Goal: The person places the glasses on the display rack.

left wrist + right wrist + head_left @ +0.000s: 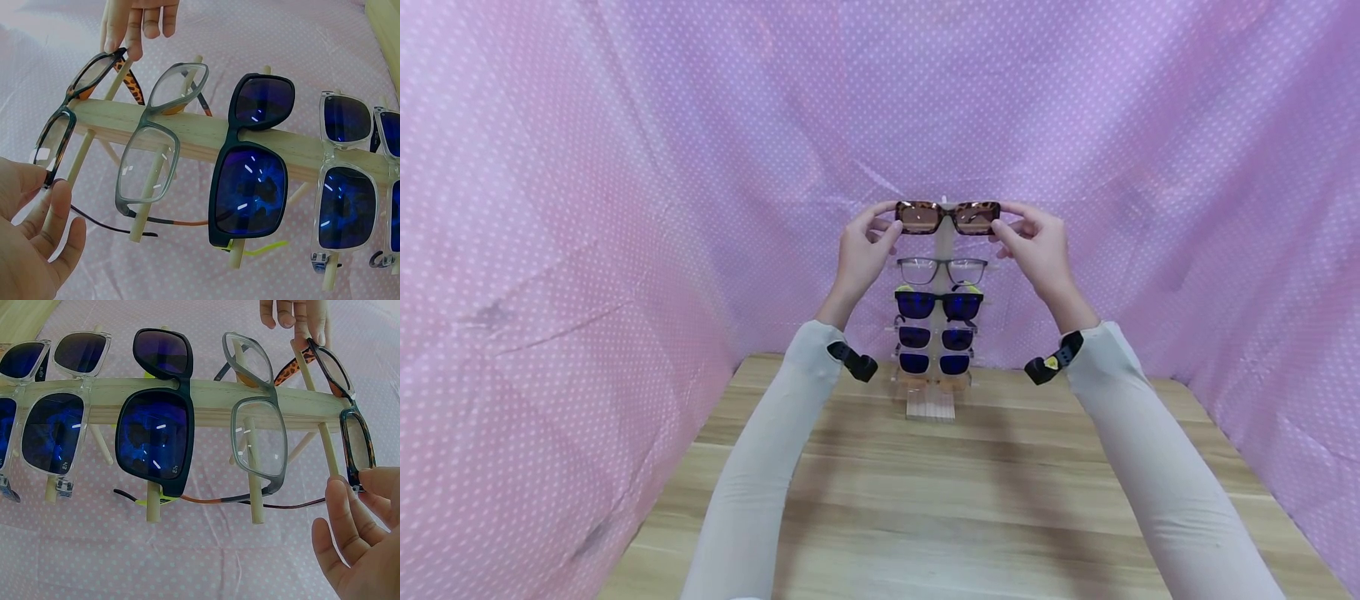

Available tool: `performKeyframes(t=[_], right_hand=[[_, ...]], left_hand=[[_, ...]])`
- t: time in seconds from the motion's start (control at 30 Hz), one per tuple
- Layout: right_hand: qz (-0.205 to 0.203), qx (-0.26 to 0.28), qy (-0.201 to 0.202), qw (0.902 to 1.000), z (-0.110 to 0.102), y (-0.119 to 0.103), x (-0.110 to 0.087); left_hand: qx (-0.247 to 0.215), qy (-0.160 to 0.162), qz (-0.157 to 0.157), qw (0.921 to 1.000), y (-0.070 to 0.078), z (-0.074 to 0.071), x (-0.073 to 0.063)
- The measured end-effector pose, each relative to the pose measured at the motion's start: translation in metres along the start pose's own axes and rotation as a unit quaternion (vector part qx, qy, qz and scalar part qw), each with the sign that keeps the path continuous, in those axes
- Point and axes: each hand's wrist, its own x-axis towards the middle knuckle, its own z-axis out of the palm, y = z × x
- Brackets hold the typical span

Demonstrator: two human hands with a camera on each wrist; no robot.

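Tortoiseshell sunglasses with brownish lenses sit at the top of a wooden glasses rack. My left hand pinches their left end between thumb and fingers. At the other end my right hand pinches the frame the same way. Both temples point back past the rack's pegs, as the wrist views show. Just below, on the rack, hang grey-framed clear eyeglasses. Under those are black sunglasses with blue lenses and yellow-green temples.
Lower on the rack hang two clear-framed sunglasses with dark blue lenses. The rack's base stands on a wood-grain table. Pink polka-dot cloth surrounds the table at the back and sides. Wooden pegs stick out from the rack.
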Motion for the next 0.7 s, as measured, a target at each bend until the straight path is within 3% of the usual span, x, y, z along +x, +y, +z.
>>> performKeyframes(t=[0.7], right_hand=[[0.000, 0.010, -0.008, 0.9999, -0.0019, 0.0022, -0.0015]], left_hand=[[-0.013, 0.000, -0.007, 0.9999, -0.0031, 0.0034, 0.0013]])
